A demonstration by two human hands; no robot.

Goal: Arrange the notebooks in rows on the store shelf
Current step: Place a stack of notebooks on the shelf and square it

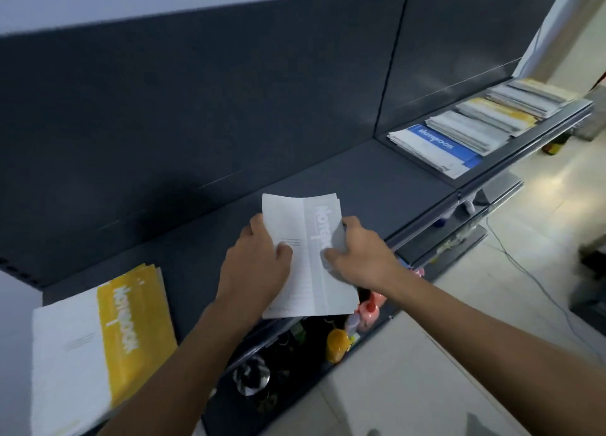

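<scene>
Grey-and-white paper covers mark the small stack of notebooks (306, 255) that both hands hold over the front part of the dark store shelf (377, 176), its near end jutting past the shelf's front edge. The left hand (254, 268) clamps the left long edge, thumb pressed on top and fingers (257, 222) curled around the far side; the right hand (355, 255) clamps the right edge the same way, thumb flat on the grey band.

By my judgement the stack is light but floppy: thin soft covers, several loose books that can fan out or slide over one another, as the stepped corners at the top already suggest. A grip on both long edges near the middle looks sound; taking one corner alone would probably let it droop and splay.

At lower left lies a yellow-banded pile (105, 343), cut off by the frame's edge. Far right, a row of overlapping notebooks (475, 124) runs along the next shelf section, a blue one nearest. How many books each hand-held or resting pile contains cannot be counted. Whether the held stack touches the shelf is unclear. Bottles (369, 307) on the lower shelves are half hidden by the arms, and motion blur smears the printed lettering.
</scene>
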